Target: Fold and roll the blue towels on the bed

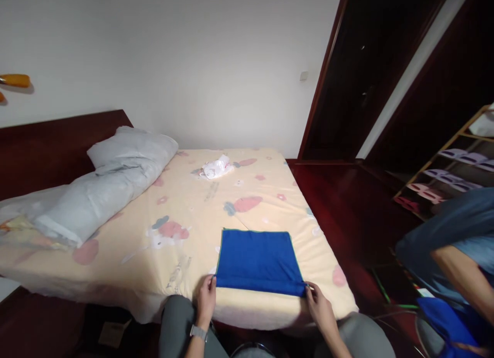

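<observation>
A blue cloth [258, 259] with a thin green edge lies spread near the front edge of the bed [196, 209]. Its near edge looks folded or rolled over in a narrow strip. My left hand [206, 301], with a watch on the wrist, pinches the near left corner of the cloth. The near right corner is pinched between the fingers of my right hand [321, 307].
Grey-white bedding [111, 185] lies by the headboard on the left. A white plastic bag [216, 167] sits toward the bed's far side. At the right, a person's arm [465, 281] is beside another blue cloth [450, 322], below a shoe rack [443, 151].
</observation>
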A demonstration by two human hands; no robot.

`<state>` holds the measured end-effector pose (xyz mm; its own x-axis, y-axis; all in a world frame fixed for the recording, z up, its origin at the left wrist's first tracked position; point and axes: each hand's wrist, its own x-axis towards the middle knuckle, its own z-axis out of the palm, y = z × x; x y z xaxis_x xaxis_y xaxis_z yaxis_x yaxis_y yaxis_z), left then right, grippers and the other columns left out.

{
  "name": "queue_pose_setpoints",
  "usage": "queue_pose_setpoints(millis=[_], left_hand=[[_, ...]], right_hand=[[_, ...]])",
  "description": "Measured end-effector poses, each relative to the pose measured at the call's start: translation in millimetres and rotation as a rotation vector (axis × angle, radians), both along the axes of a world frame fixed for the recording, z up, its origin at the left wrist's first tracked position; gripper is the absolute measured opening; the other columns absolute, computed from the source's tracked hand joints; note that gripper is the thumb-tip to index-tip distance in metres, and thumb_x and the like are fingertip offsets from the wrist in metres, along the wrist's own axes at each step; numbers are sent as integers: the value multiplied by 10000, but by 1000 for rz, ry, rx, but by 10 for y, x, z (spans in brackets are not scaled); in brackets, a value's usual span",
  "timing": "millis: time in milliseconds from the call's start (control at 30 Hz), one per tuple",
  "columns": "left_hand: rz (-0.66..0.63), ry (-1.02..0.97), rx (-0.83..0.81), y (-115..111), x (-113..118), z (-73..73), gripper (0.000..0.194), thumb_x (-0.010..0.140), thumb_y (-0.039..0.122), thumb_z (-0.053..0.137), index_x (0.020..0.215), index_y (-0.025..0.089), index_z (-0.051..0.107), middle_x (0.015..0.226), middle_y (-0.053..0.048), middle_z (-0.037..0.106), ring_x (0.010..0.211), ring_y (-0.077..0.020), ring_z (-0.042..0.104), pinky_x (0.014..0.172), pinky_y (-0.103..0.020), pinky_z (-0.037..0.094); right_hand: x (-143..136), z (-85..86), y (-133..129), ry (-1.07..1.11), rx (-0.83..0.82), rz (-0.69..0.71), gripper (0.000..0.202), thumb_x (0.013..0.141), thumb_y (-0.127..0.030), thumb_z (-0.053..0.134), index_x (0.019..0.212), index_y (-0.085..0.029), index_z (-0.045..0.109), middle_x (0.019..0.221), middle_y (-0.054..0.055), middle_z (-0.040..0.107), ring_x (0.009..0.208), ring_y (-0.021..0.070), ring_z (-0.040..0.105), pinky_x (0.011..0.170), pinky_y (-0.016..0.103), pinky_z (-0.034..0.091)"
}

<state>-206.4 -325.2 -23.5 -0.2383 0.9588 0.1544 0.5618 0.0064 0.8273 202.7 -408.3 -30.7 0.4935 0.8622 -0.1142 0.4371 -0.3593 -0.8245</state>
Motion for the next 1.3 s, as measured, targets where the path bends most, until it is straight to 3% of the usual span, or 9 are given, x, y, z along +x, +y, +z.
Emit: queue_pose_setpoints(millis=[267,400,533,600,667,767,833,1133,1300], left_hand=[[-8,282,96,-72,60,7,250,937,374,503,975,238,709,982,-81,754,824,-227,712,728,-309,542],[12,507,106,-97,68,50,251,974,274,454,960,215,697,991,-91,722,849,-225,698,705,-296,535],[43,640,137,-156,86,125,317,983,223,429,1135,192,705,1140,-142,703,986,-281,688,807,-373,562],[-76,654,184,-236,188,168,358,981,200,431,1208,217,707,1202,-142,700,1084,-306,671,931,-438,549],[-333,635,226,-344,367,213,408,980,180,435,1293,266,682,1276,-109,695,1191,-303,645,1043,-475,508],[-745,628,271,-478,650,283,529,1006,227,455,1525,331,460,1519,-30,545,1411,-258,495,1188,-471,406],[-850,656,263,-494,725,320,595,1032,294,456,1603,330,293,1613,-11,420,1483,-238,398,1229,-472,356],[-763,566,79,-126,-39,334,499,1055,337,434,1553,337,402,1576,-29,470,1467,-223,422,1217,-484,369],[-668,434,121,25,-221,272,455,974,253,540,1419,336,582,1445,-15,621,1332,-207,587,1127,-396,498]], right_hand=[[-79,26,-35,-169,-71,26,495,833,-679,475,1038,-264,652,1015,109,777,913,321,740,759,387,533],[-132,69,-35,-304,-110,32,470,913,-632,380,1035,-259,637,971,109,763,805,297,733,691,376,512],[-224,141,-54,-505,3,-24,505,972,-526,320,1172,-182,631,1170,202,686,903,326,698,775,437,517],[-351,174,-75,-650,151,15,462,986,-420,340,1195,-151,652,1224,224,659,991,346,672,851,477,515],[-548,188,-100,-705,298,216,400,978,-318,398,1245,-180,662,1285,185,658,1111,337,646,950,481,505],[-841,154,-122,-724,427,609,481,975,-255,465,1450,-266,539,1462,69,587,1325,273,552,1135,440,418],[-903,99,-121,-756,430,708,545,1000,-284,470,1543,-280,422,1532,37,520,1388,248,504,1185,431,373],[155,-140,-138,-635,239,597,485,997,-318,467,1468,-232,545,1501,66,541,1395,269,504,1152,442,457],[294,-66,-97,-606,231,595,532,915,-172,476,1425,-265,594,1469,45,585,1341,251,553,1141,423,469]])
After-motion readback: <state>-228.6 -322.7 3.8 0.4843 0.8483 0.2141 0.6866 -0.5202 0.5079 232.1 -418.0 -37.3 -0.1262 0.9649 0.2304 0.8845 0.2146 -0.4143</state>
